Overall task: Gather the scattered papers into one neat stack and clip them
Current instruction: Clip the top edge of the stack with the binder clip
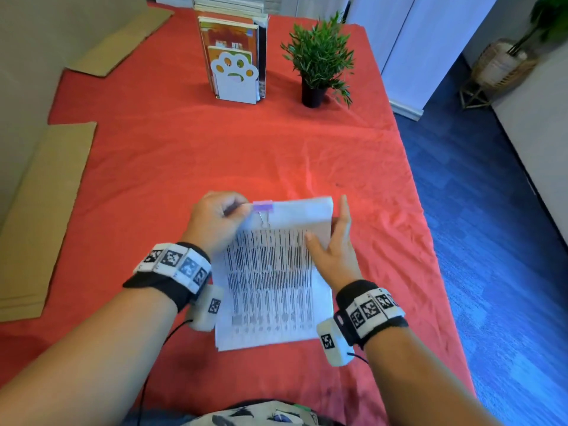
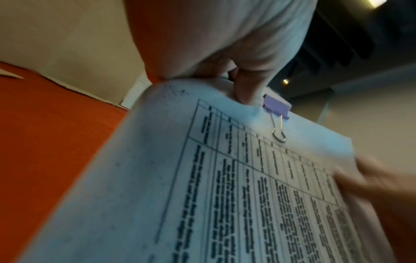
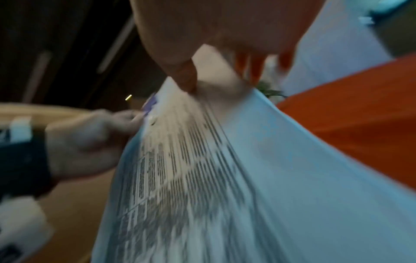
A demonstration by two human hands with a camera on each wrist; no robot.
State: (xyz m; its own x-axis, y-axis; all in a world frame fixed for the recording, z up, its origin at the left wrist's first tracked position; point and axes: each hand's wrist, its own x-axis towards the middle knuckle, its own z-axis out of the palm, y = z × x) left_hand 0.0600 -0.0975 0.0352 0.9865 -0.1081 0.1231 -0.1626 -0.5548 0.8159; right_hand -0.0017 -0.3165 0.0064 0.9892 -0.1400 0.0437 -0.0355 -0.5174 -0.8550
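A: Starting at nine o'clock — flattened cardboard sheets (image 1: 46,210) lie along the left edge of the red tablecloth (image 1: 215,155).

B: And the left hand (image 1: 215,222)?

A: Fingers curled, pinching the stack of printed papers (image 1: 270,281) at its far-left corner, thumb pressed on the sheet just beside the purple binder clip (image 1: 263,207). The clip sits on the stack's top edge, one wire handle folded flat against the page.

B: Where's the stack itself?

A: Dead centre, near six o'clock, far end lifted off the cloth and tilted toward the camera.

B: Right hand (image 1: 333,250)?

A: Thumb on the printed face, fingers behind the right edge — gripping that side.

B: Further back?

A: At twelve o'clock, books in a white paw-print bookend (image 1: 235,78); at one o'clock, a small potted plant (image 1: 318,59); blue floor at three.
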